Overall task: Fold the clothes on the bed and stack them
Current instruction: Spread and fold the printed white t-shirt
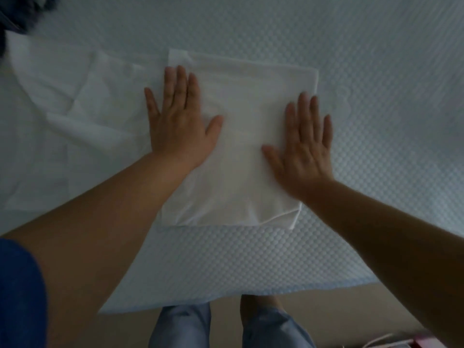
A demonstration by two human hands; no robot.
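Note:
A white garment (241, 136) lies folded into a rectangle on the quilted bed (376, 71), near its front edge. My left hand (179, 121) lies flat on the garment's left side, fingers straight and pointing away from me. Flat on the right edge rests my right hand (305, 144), fingers spread. To the left, another white garment (70, 114) lies spread out and unfolded on the bed.
A dark garment (22, 13) sits at the bed's far left corner of the view. The bed's front edge (226, 295) runs just before my legs and feet on the beige floor. A pink object with a white cord (391, 342) lies on the floor at lower right.

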